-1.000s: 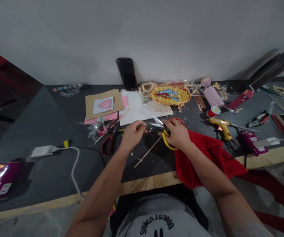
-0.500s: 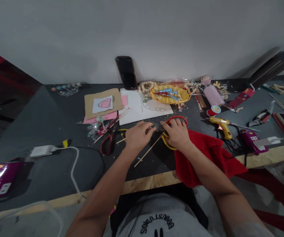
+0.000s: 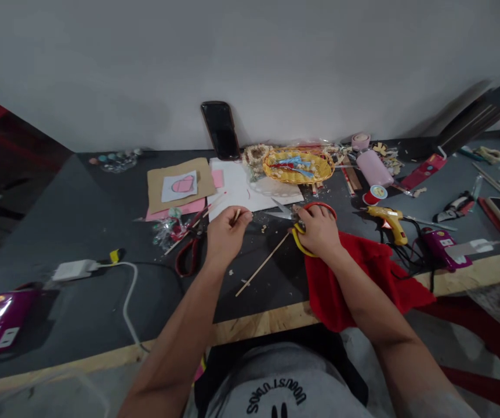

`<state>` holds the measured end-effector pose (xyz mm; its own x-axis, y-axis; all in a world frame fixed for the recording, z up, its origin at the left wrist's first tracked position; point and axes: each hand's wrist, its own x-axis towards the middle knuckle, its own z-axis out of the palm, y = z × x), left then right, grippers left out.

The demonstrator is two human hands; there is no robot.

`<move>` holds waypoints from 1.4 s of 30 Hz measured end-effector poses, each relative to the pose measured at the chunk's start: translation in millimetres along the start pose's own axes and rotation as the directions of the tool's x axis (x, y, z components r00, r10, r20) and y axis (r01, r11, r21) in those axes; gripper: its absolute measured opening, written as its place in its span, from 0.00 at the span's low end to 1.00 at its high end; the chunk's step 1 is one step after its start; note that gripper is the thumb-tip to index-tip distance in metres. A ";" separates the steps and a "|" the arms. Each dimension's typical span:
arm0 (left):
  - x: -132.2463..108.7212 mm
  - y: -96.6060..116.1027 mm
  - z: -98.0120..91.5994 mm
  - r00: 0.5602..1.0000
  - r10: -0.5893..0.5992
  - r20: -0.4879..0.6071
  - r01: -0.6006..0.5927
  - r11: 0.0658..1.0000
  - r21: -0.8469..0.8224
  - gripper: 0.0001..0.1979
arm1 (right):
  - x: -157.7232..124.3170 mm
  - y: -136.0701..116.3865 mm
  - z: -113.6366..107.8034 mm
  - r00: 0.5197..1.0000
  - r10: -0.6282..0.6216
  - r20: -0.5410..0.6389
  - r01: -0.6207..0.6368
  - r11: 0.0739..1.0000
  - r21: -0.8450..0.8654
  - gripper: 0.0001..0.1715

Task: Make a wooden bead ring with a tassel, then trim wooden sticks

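My left hand (image 3: 227,232) is closed in a pinch around a short piece of light wooden stick (image 3: 236,216), over the front edge of the white board (image 3: 256,194). To its right my right hand (image 3: 317,229) is on scissors (image 3: 301,247) with red and yellow handles, its fingers wrapped around them. The scissor blades (image 3: 281,210) are spread and point left. A thin wooden stick (image 3: 261,266) lies slanted on the dark table below the scissors. Red cloth (image 3: 354,278) lies under my right forearm.
Dark-red-handled scissors (image 3: 188,255) lie left of my left hand. A yellow basket (image 3: 270,174), a propped phone (image 3: 221,130) and a thread spool (image 3: 375,195) stand behind. A yellow glue gun (image 3: 391,220) with cords is at right; a white cable (image 3: 127,302) crosses the left side.
My left hand has moved left, away from the scissors, with the short stick piece. The scissors have shifted slightly right with my right hand, and their blades now show spread.
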<state>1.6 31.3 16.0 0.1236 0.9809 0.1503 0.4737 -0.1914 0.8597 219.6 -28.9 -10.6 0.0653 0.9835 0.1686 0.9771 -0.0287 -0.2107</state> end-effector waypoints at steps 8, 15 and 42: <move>-0.4 9.2 8.6 0.914 -0.270 0.302 0.405 0.633 -0.660 0.15 | -3.0 -14.2 7.8 0.976 -0.177 -0.126 0.214 0.882 0.419 0.34; -5.3 10.7 15.3 0.889 -0.275 0.366 0.458 0.536 -0.710 0.15 | -7.8 -22.8 5.9 0.970 -0.212 -0.119 0.243 0.864 0.441 0.36; -10.1 11.1 21.6 0.898 -0.285 0.335 0.436 0.479 -0.762 0.16 | -10.7 -23.4 2.5 0.961 -0.217 -0.171 0.252 0.941 0.225 0.34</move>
<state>24.4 18.5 13.4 0.2678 0.9239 -0.2733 -0.3838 0.3625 0.8493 195.5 -38.3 -9.9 -0.1145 0.9209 0.3726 0.8906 0.2613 -0.3723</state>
